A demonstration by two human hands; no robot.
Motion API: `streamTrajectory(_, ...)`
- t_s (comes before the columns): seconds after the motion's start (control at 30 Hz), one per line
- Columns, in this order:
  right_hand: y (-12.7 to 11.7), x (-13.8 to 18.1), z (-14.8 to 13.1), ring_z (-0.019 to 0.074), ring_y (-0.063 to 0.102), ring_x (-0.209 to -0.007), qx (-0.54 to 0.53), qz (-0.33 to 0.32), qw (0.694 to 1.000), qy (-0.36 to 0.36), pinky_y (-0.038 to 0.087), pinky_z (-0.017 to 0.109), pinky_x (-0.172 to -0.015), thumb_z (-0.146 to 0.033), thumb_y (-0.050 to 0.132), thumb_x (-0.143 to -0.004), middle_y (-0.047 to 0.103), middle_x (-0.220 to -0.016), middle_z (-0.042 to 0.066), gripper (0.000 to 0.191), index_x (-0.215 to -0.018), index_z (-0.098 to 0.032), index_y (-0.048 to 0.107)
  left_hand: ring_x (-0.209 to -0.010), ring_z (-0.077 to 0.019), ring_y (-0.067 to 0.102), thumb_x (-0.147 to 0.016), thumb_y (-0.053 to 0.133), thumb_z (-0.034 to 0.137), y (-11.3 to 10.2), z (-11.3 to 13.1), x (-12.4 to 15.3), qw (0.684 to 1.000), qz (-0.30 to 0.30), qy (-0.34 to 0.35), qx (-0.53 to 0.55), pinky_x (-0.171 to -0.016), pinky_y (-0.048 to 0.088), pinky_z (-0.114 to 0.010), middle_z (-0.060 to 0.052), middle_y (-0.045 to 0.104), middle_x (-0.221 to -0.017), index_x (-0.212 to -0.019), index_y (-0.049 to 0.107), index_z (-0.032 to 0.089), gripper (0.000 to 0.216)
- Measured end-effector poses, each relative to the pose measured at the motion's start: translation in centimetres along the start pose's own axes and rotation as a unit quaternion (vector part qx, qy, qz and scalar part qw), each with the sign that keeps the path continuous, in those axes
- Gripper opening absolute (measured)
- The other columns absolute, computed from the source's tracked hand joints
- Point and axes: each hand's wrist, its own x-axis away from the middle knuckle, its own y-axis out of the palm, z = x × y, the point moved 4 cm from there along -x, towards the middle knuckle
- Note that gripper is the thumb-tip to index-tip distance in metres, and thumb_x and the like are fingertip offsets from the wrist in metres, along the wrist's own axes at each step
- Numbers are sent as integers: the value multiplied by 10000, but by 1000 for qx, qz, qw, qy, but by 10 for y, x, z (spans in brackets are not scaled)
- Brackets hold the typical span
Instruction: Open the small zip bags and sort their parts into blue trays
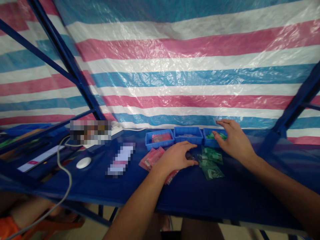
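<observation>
My left hand (176,156) hovers over or rests beside red-tinted plastic packets (152,157); contact is hard to tell. Its thumb and fingers are spread, with a gap between them, and a dark item behind the gap is mostly hidden. Green-tinted packets (211,163) with small contents lie on the table to its right. My right hand (233,140) is raised by the right blue bin (212,142), thumb and fingers apart. That bin contains green packets. Red packets sit in the left bin (160,144), and clear-looking ones in the middle bin (188,139).
On the blue table (190,200) to the left are a white mouse-shaped object (83,162), a blurred-out phone-like rectangle (121,160) and a white cable (68,181). Blue metal posts (82,83) and a striped plastic sheet (190,76) stand behind. Another person's arm shows at lower left.
</observation>
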Motion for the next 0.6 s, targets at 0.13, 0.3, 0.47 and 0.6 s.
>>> streamTrajectory(0.13, 2, 0, -5, 400, 550, -1383, -25, -18, 999, -18, 431, 613, -1210, -395, 623, -1002, 580, -1467, 179, 575, -1539, -214, 529, -1078, -266, 732, -859, 799, 335, 0, -2, -1, 1000, -16, 3, 3, -998, 565, -367, -126, 746, -1273, -1371, 707, 207, 535)
streamTrajectory(0.3, 25, 4, -27, 400, 445, -1512, -78, -96, 989, -80, 393, 652, -1237, -380, 675, -977, 457, -1649, 154, 672, -1600, -247, 460, -1024, -260, 753, -885, 729, 237, 0, 1, -4, 1000, -3, 2, 19, -960, 575, -360, -120, 789, -1189, -1249, 770, 193, 370)
streamTrajectory(0.47, 37, 10, -40, 397, 387, -1556, -98, -156, 973, -138, 373, 684, -1234, -342, 710, -964, 421, -1688, 93, 425, -1387, -302, 685, -985, -235, 778, -948, 615, 168, -4, 3, -7, 999, 5, 2, 33, -943, 571, -324, -79, 825, -1110, -1188, 795, 223, 306)
streamTrajectory(0.6, 25, 12, -43, 357, 492, -1479, -110, -132, 979, -111, 427, 630, -1214, -327, 666, -999, 526, -1596, 115, 365, -1360, -285, 687, -1028, -239, 780, -974, 573, 153, -6, 3, -9, 1000, 13, 11, 24, -962, 570, -323, -79, 819, -1154, -1222, 779, 214, 328)
